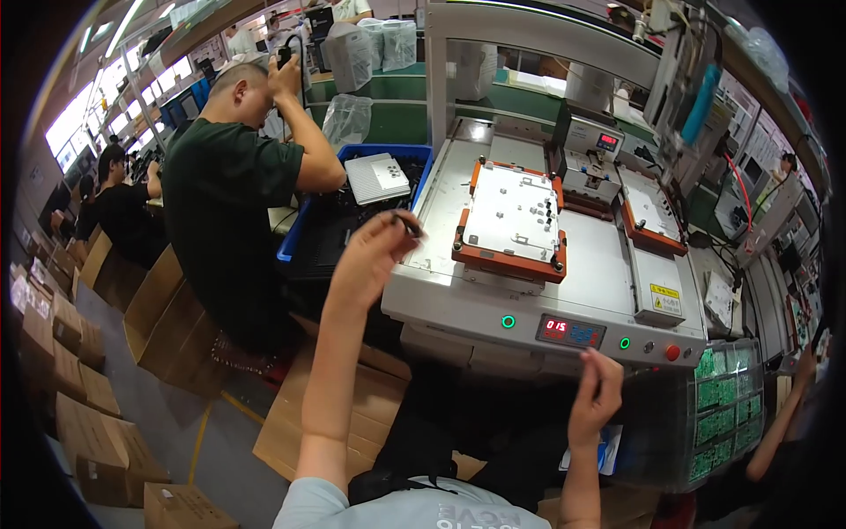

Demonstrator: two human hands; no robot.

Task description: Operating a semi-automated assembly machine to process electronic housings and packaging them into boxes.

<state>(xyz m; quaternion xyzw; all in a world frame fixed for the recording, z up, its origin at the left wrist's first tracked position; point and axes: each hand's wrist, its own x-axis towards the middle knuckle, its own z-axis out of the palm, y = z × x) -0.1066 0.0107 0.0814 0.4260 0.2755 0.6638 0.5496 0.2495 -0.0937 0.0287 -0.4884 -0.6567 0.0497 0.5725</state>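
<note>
Black small part (pixel 408 224), pinched in left hand (pixel 370 260)

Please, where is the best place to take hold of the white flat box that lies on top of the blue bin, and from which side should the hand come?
Probably by its two long side edges, coming from above. The white box lies flat and a little tilted on the blue bin, its broad top face up and uncovered. The left hand, pinching a small dark part, is nearest; a co-worker stands close on the left.

Red-digit display (pixel 570 331) on machine front; yellow warning label (pixel 664 299) at right; brown cartons (pixel 84 441) stacked on floor, left.
</note>
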